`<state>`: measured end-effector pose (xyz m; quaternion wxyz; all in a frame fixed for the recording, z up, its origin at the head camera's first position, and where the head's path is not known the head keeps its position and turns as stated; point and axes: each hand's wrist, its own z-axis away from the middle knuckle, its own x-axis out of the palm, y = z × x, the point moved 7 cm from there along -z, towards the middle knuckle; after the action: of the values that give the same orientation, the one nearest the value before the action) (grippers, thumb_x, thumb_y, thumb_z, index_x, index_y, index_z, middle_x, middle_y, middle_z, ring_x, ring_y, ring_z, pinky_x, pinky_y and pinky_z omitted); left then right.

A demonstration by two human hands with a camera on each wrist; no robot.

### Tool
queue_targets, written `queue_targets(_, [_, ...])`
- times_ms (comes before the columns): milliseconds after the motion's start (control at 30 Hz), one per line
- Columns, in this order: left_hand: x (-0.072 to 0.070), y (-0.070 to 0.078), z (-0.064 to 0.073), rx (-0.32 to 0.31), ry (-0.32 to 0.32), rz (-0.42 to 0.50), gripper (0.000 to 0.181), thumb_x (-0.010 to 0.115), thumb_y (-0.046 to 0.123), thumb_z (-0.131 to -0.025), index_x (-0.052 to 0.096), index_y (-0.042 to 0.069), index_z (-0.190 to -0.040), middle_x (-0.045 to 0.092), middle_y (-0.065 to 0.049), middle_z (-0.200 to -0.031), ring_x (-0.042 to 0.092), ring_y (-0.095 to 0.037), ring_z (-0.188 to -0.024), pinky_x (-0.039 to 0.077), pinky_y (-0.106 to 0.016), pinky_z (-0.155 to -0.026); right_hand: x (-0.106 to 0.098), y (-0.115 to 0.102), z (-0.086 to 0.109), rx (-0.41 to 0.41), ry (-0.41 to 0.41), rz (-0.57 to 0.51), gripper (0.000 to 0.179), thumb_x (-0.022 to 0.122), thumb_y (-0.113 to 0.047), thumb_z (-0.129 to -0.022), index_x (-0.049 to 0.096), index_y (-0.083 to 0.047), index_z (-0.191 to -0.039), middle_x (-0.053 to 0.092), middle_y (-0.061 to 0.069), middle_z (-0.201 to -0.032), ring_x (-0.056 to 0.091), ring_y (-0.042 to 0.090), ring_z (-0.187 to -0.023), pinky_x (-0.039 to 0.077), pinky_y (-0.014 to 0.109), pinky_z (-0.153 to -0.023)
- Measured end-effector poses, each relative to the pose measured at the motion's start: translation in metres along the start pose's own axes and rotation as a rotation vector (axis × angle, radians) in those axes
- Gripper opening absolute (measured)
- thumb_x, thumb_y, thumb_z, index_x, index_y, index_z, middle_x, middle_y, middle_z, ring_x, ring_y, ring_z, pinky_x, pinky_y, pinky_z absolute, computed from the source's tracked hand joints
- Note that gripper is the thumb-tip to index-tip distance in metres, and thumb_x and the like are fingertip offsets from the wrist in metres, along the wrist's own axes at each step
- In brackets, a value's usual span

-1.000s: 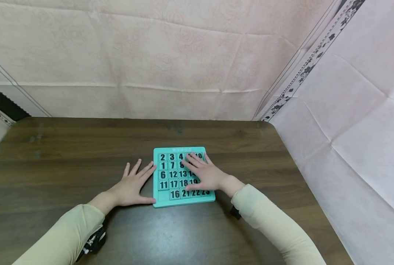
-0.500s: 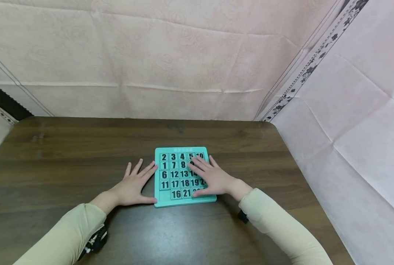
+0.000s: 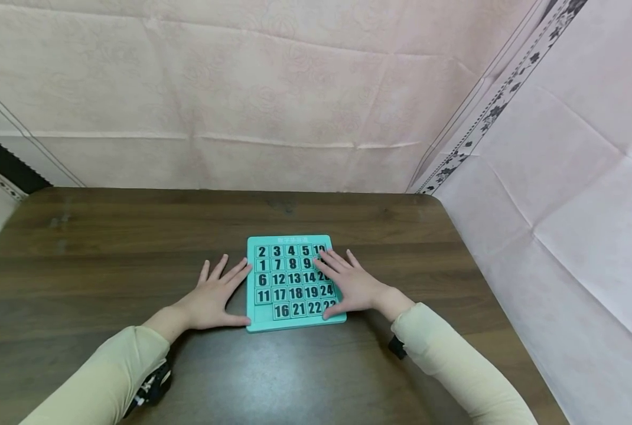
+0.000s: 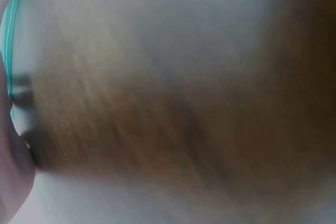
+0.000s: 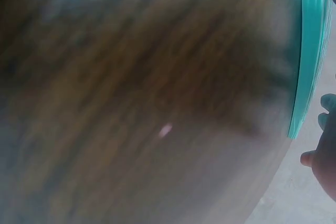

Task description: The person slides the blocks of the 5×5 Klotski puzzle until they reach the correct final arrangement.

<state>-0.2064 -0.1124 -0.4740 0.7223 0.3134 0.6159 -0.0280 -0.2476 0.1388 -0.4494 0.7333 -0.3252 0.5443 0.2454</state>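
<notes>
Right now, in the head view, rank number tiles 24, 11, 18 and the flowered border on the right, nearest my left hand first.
1. Tile 11, left end of its row, nearest your left hand.
2. Tile 18, middle of that row.
3. Tile 24, that row's right end.
4. Flowered border, upper right.

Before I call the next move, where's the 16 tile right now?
In the head view, the 16 tile sits leftmost in the bottom row of the teal board, between the empty slot and tile 21, below tile 17.

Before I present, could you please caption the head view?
Number puzzle on a table, left hand at its left edge, right hand over its right side.
</notes>
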Motion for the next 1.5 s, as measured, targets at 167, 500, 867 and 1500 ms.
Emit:
queue_targets(167, [0.000, 0.002, -0.002, 0.003, 0.000, 0.007, 0.107, 0.059, 0.074, -0.071, 0.017, 0.017, -0.151, 0.015, -0.008, -0.158, 0.001, -0.045, -0.142, -0.004, -0.068, -0.106, -0.003, 0.005, 0.006, 0.016, 0.009, 0.003, 0.110, 0.064, -0.070, -0.070, 0.011, -0.017, -0.152, 0.006, 0.008, -0.159, 0.003, 0.028, -0.147, 0.002, 0.058, -0.114])
queue_targets(500, [0.000, 0.001, -0.003, 0.001, -0.003, 0.003, 0.107, 0.058, 0.075, -0.070, 0.017, 0.018, -0.151, 0.015, -0.008, -0.158, 0.002, -0.046, -0.142, -0.004, -0.068, -0.106, -0.001, -0.001, 0.042, -0.080, 0.052, 0.017, 0.094, 0.059, -0.063, -0.079, 0.021, -0.016, -0.151, 0.014, 0.011, -0.158, 0.011, 0.032, -0.146, 0.006, 0.061, -0.112])
queue_targets(867, [-0.004, 0.002, -0.001, -0.010, -0.010, 0.016, 0.107, 0.060, 0.073, -0.070, 0.018, 0.016, -0.151, 0.016, -0.009, -0.158, 0.001, -0.046, -0.142, -0.005, -0.068, -0.106, 0.018, -0.010, 0.071, -0.205, 0.054, 0.083, 0.090, 0.050, -0.068, -0.081, 0.021, -0.019, -0.151, 0.018, 0.003, -0.158, 0.013, 0.030, -0.145, 0.009, 0.061, -0.110])
queue_targets(1500, [-0.001, 0.000, 0.000, -0.009, -0.002, 0.011, 0.107, 0.057, 0.076, -0.070, 0.019, 0.016, -0.151, 0.016, -0.009, -0.158, 0.002, -0.046, -0.142, -0.004, -0.068, -0.106, 0.018, -0.041, 0.042, -0.258, 0.003, 0.120, 0.090, 0.044, -0.070, -0.084, 0.018, -0.016, -0.151, 0.011, 0.007, -0.159, 0.008, 0.028, -0.147, 0.007, 0.059, -0.113])
